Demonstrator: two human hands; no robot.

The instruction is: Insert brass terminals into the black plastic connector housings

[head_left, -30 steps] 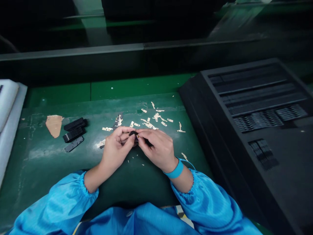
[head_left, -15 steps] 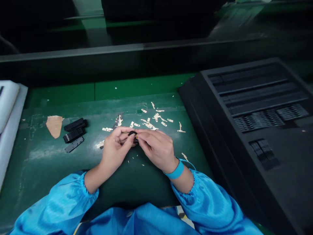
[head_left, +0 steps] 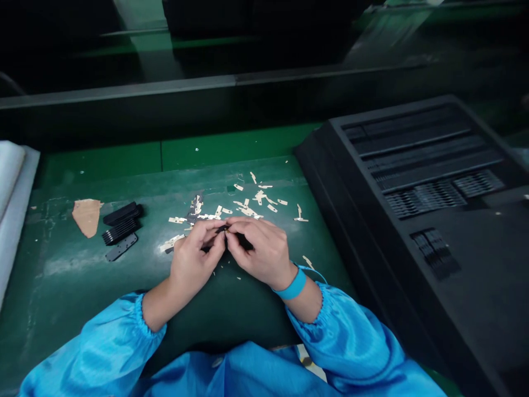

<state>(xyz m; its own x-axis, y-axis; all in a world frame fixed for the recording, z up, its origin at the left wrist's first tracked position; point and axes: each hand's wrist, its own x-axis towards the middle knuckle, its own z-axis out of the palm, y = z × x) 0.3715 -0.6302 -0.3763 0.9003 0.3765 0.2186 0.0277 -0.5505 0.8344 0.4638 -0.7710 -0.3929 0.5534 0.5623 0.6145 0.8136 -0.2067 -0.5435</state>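
My left hand (head_left: 194, 251) and my right hand (head_left: 261, 248) meet over the green work mat (head_left: 248, 309), their fingertips pinched together. Between them is a small black part (head_left: 222, 228), mostly covered by the fingers, so its exact kind cannot be made out. The left thumb and fingers grip it, and the right thumb and forefinger press at its right end. Just beyond the hands lie scattered pale paper-like strips (head_left: 248, 210). A small heap of dark and pale pieces (head_left: 195, 207) sits behind the left fingers.
To the left lie several black flat parts (head_left: 120, 229) and a torn piece of brown cardboard (head_left: 86, 216). A large black tray (head_left: 463, 231) holding rows of dark parts stands on the right. White foam sheets (head_left: 19, 193) rest at the left edge.
The right fingers have curled in closer against the left fingertips, and the black part is more covered. The whole view has shifted slightly.
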